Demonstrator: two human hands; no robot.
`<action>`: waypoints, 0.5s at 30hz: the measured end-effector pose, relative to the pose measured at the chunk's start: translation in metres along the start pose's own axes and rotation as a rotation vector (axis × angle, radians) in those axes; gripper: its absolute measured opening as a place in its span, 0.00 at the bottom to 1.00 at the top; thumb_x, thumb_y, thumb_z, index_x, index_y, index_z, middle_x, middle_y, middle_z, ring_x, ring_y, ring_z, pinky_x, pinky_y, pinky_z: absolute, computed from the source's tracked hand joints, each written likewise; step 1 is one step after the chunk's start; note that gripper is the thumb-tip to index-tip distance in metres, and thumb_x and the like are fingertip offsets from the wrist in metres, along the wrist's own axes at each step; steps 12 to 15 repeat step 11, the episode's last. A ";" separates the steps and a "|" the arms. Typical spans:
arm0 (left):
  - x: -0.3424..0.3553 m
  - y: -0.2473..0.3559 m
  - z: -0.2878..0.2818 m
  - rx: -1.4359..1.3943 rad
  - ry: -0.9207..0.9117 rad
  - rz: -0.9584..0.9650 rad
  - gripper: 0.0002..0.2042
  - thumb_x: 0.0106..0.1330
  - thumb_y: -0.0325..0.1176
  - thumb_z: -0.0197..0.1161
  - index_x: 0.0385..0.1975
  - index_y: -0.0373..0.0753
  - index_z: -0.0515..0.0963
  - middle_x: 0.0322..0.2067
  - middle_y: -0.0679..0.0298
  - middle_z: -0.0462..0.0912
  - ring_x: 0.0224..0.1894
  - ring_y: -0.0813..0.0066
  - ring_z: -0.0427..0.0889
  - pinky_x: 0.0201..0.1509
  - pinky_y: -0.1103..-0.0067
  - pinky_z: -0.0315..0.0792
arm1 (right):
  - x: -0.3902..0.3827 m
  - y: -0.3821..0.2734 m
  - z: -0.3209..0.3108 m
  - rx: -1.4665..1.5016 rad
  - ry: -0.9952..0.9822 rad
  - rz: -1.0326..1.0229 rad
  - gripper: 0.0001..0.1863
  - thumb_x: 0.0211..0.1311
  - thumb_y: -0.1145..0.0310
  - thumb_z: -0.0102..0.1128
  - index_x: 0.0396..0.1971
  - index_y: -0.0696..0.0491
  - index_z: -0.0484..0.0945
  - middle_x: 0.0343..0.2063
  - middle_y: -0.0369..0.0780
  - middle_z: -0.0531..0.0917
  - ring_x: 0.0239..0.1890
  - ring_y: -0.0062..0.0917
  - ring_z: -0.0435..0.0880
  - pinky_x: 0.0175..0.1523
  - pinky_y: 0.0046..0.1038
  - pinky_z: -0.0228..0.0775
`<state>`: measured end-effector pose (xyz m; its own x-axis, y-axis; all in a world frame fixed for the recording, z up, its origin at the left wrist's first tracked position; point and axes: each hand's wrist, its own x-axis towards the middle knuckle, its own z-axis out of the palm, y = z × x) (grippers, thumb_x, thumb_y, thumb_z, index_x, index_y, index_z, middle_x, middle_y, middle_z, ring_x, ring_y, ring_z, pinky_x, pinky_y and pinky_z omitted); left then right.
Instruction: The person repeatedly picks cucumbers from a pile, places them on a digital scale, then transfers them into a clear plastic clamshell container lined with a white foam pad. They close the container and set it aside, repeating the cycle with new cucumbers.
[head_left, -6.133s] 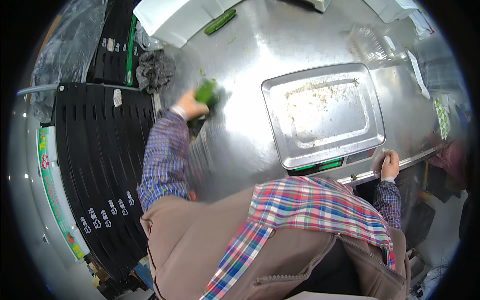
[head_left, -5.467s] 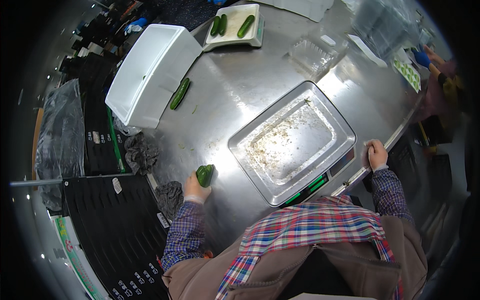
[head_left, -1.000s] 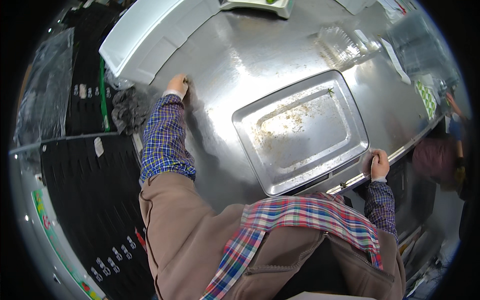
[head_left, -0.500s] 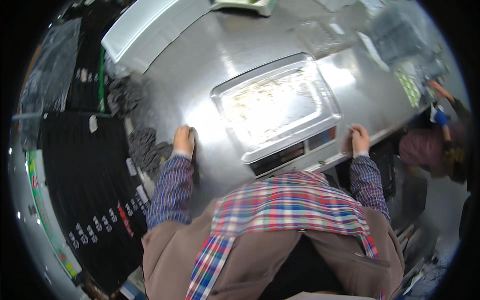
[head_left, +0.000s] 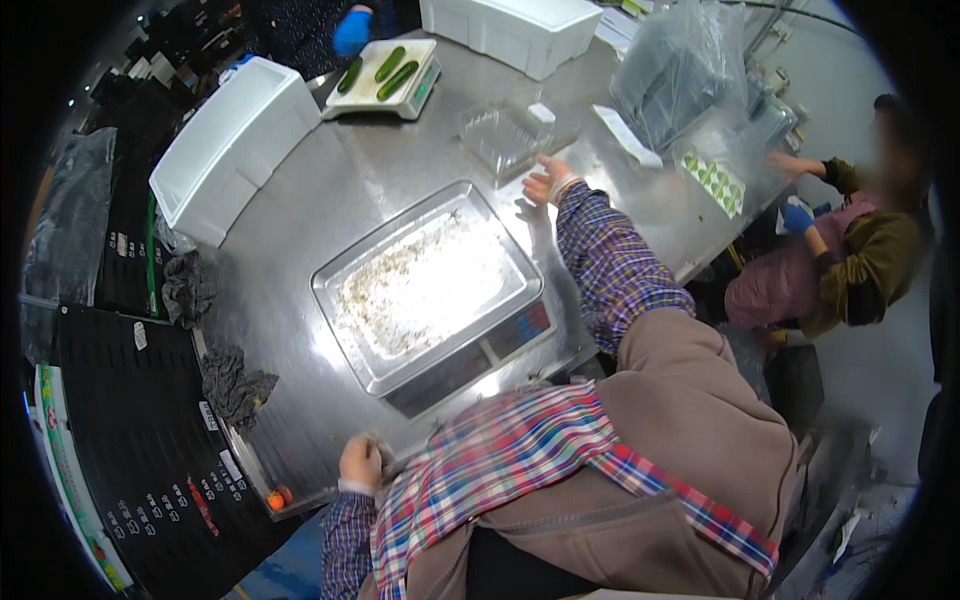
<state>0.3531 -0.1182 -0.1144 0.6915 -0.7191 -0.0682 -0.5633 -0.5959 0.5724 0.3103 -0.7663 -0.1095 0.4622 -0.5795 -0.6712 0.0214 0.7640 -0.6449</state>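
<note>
My right hand (head_left: 548,184) reaches out over the steel table with its fingers apart and nothing in them. Just beyond its fingertips lie clear plastic trays (head_left: 492,142), with a small white piece (head_left: 541,113) at their far side. My left hand (head_left: 362,463) is curled closed near the table's front edge; whatever may be inside it is hidden. Between the hands a shallow metal tray (head_left: 330,290), strewn with small brownish bits, sits on a low device with a display panel (head_left: 530,325).
A white scale (head_left: 425,92) carries several cucumbers (head_left: 398,80) at the back, by a co-worker's blue-gloved hand (head_left: 352,33). White foam boxes (head_left: 235,150) stand left and back. Grey cloths (head_left: 236,385) lie left. Another person (head_left: 840,240) sits right, near a green-patterned sheet (head_left: 714,184).
My right hand has swung forward from the front edge toward the clear trays, its fingers spreading. My left hand is drawn back closer to my body. The view has shifted, showing the cucumbers.
</note>
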 end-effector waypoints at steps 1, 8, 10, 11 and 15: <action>-0.009 0.006 0.002 -0.019 -0.020 -0.047 0.03 0.54 0.26 0.56 0.27 0.38 0.75 0.28 0.53 0.76 0.33 0.52 0.76 0.38 0.66 0.71 | 0.013 0.005 0.002 -0.017 -0.032 -0.101 0.39 0.60 0.48 0.54 0.60 0.63 0.56 0.64 0.52 0.57 0.59 0.43 0.68 0.60 0.41 0.62; -0.014 0.025 0.008 0.185 -0.152 -0.156 0.10 0.56 0.37 0.56 0.21 0.37 0.77 0.25 0.50 0.77 0.33 0.49 0.75 0.39 0.59 0.69 | 0.093 0.020 0.033 0.019 -0.041 0.037 0.55 0.52 0.35 0.54 0.66 0.62 0.45 0.66 0.53 0.51 0.67 0.47 0.54 0.65 0.50 0.48; -0.008 0.015 0.012 0.212 -0.257 -0.199 0.15 0.57 0.43 0.56 0.22 0.35 0.78 0.27 0.48 0.77 0.34 0.48 0.76 0.42 0.59 0.69 | 0.109 0.024 0.035 -0.048 0.045 -0.060 0.51 0.52 0.40 0.59 0.66 0.56 0.48 0.64 0.52 0.58 0.63 0.47 0.61 0.60 0.52 0.56; -0.006 0.010 0.017 0.244 -0.281 -0.236 0.14 0.56 0.42 0.56 0.24 0.38 0.80 0.26 0.48 0.78 0.34 0.48 0.76 0.43 0.59 0.70 | 0.119 0.015 0.030 -0.071 0.034 -0.002 0.51 0.52 0.40 0.59 0.66 0.56 0.48 0.64 0.52 0.58 0.63 0.47 0.61 0.60 0.52 0.56; -0.006 0.010 0.017 0.244 -0.281 -0.236 0.14 0.56 0.42 0.56 0.24 0.38 0.80 0.26 0.48 0.78 0.34 0.48 0.76 0.43 0.59 0.70 | 0.119 0.015 0.030 -0.071 0.034 -0.002 0.51 0.52 0.40 0.59 0.66 0.56 0.48 0.64 0.52 0.58 0.63 0.47 0.61 0.60 0.52 0.56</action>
